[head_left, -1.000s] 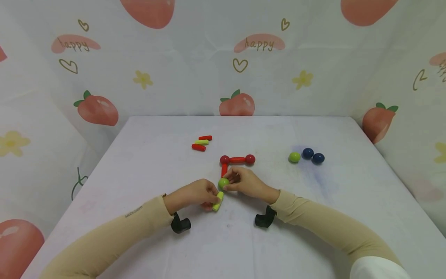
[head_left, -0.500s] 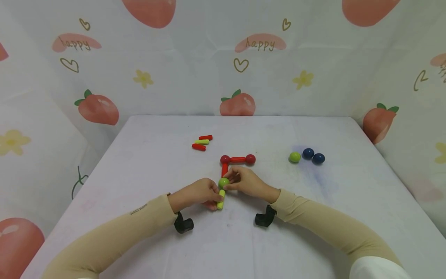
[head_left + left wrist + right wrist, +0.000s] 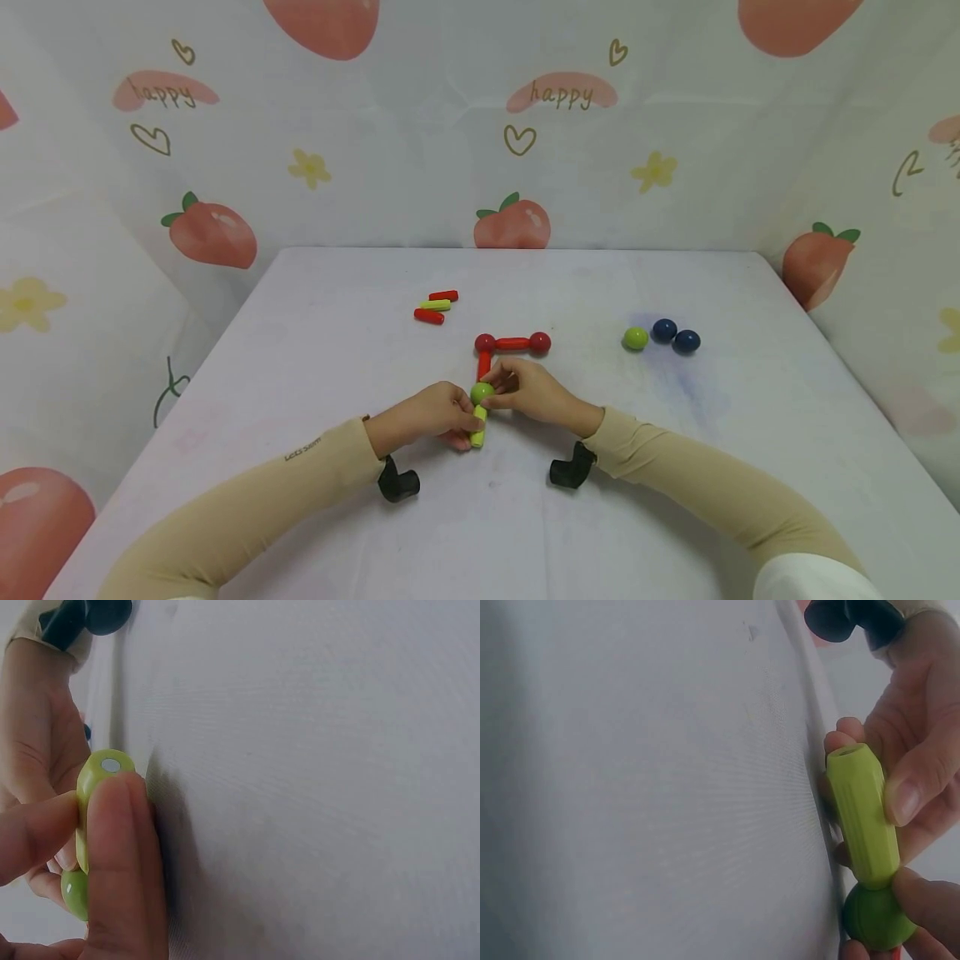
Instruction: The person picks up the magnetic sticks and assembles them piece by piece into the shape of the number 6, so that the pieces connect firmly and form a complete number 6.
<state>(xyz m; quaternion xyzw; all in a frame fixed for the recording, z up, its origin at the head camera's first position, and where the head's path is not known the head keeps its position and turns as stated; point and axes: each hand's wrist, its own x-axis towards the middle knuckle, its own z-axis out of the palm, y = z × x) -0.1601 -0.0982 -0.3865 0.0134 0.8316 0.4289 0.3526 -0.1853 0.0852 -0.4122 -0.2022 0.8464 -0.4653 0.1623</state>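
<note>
Between the thumb and fingers of my left hand point(image 3: 435, 411) is a yellow-green magnetic stick point(image 3: 864, 817), ridged along its sides, with a small metal disc on its near end in the left wrist view. Its far end meets a green ball point(image 3: 874, 919), which my right hand point(image 3: 538, 395) pinches. Beyond that ball in the head view, a red stick point(image 3: 483, 363) leads up to a red ball point(image 3: 485, 343). From there a second red stick point(image 3: 512, 343) runs right to another red ball point(image 3: 540, 343). My fingers partly cover the green ball and the yellow-green stick.
At the back left lie a yellow-green stick point(image 3: 435, 305) and two red sticks, the nearer red stick point(image 3: 429, 317) in front. Toward the right sit a loose green ball point(image 3: 636, 337) and two dark blue balls point(image 3: 664, 331). All rest on a white-covered table point(image 3: 600, 533).
My left hand has moved slightly right and up, swinging the yellow-green stick upright in line below the green ball and against it. The right hand has stayed in place on the ball.
</note>
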